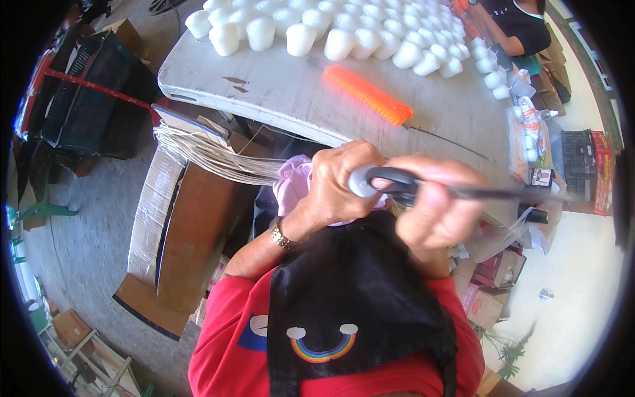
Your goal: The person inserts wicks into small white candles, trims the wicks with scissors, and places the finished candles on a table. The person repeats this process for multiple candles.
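My left hand (347, 175) is closed around a pink cloth (293, 182), which wraps a bundle of long whitish cords (211, 155) coming from the left. A pale round end (362, 180) shows at its fingers; I cannot tell what it is. My right hand (440, 205), smeared by motion, is closed on black-handled scissors (395, 177). Their long dark blades point right, away from the cords. Both hands are in front of my black apron (357, 284), close to the table's near edge.
On the grey table (264, 86) lie an orange brush-like thing (367, 94) and a thin rod (450, 141). Many white cups (301, 40) crowd its far side. A tall cardboard box (198, 225) stands left. Another person (509, 30) is at the far right.
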The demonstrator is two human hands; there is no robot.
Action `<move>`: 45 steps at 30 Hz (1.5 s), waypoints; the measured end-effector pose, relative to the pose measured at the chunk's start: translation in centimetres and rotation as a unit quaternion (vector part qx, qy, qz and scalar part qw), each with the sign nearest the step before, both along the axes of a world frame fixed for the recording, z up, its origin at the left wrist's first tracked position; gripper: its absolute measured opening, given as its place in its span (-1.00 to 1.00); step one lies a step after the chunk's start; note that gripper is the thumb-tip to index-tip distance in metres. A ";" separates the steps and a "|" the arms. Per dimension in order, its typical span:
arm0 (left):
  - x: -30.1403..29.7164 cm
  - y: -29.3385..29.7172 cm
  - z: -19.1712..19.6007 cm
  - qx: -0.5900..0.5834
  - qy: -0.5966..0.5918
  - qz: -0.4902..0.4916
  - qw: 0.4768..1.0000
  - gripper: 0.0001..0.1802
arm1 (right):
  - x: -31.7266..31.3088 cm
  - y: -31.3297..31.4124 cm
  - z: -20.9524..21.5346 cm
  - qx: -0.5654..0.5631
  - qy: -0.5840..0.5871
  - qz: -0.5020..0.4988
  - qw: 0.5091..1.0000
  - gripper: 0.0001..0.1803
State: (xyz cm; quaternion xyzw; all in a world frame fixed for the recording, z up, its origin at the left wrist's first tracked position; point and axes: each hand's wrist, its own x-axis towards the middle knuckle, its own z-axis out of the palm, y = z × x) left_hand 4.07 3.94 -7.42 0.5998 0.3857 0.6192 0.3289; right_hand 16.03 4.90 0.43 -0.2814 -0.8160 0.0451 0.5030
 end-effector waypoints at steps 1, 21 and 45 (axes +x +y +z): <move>-0.1 -0.1 0.0 0.002 0.012 -0.003 1.000 -0.80 | 0.1 0.0 0.4 -0.011 0.077 0.017 0.997 -0.69; -0.2 0.4 0.5 -0.003 -0.004 0.006 1.000 -0.80 | -0.3 0.6 -0.8 0.040 0.090 0.023 0.995 -0.69; -3.2 -1.8 -2.5 -0.013 0.212 -0.065 0.975 -0.47 | 3.0 -2.1 -1.0 -0.421 0.253 0.154 0.857 -0.80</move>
